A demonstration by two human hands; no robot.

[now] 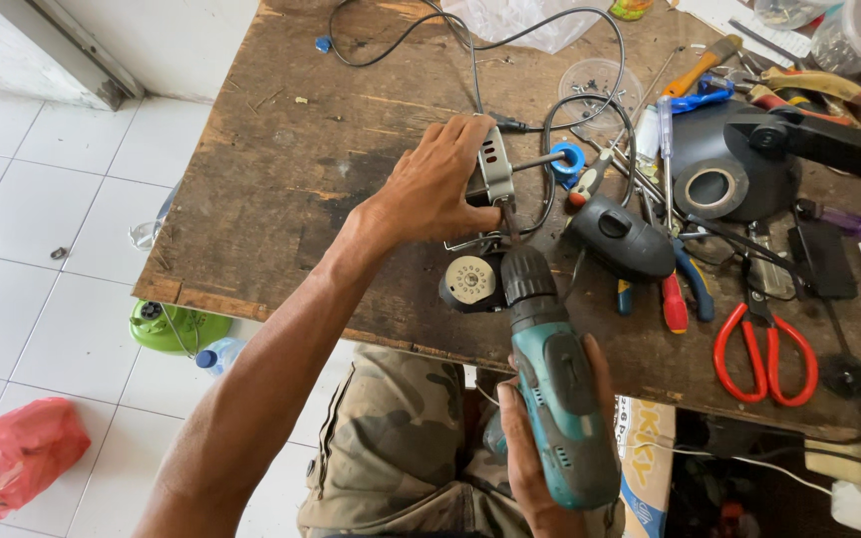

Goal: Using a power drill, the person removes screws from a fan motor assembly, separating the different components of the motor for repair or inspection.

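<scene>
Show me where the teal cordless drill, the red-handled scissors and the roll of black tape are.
teal cordless drill [560, 399]: head view, on its body.
red-handled scissors [764, 349]: head view, between the red handle loops.
roll of black tape [712, 191]: head view, on its ring.

The left part of the surface [281, 189], up to its left edge, lies bare, so hands can pass there. Black cables [550, 60] cross the far edge. The right side is crowded: red scissors [764, 349] near the front edge, screwdrivers [672, 299], and a tape roll [712, 189].
</scene>
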